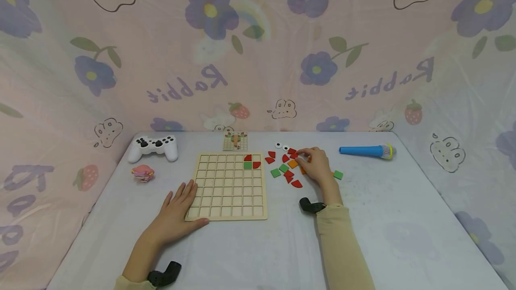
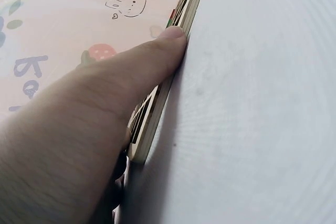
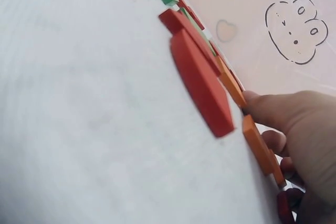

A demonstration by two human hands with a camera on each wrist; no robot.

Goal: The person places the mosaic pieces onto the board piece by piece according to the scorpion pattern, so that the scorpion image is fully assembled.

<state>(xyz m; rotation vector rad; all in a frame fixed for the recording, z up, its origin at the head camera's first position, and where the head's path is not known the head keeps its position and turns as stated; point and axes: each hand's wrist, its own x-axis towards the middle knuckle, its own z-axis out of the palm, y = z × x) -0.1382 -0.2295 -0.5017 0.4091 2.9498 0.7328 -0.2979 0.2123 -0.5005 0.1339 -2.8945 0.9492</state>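
Note:
My left hand (image 1: 175,214) lies with fingers spread at the left edge and lower left corner of a wooden grid board (image 1: 231,216); its thumb (image 2: 173,38) rests along the near edge. In the board's upper right sit two red quarter-circle pieces (image 1: 247,158) and a green square (image 1: 247,165). My right hand (image 1: 316,164) reaches over the loose pieces right of the board, fingertips bent down beside a red piece (image 1: 294,155). I cannot tell whether it pinches that piece. Orange pieces (image 3: 257,145) lie by its thumb and fingers, partly hidden.
Behind the board lies a small pattern card (image 1: 235,141). Green squares (image 1: 275,172), red pieces (image 1: 296,184) and two eye discs (image 1: 278,145) are scattered nearby. A white game controller (image 1: 153,148) and a pink toy (image 1: 143,172) stand left; a blue microphone (image 1: 364,151) lies right.

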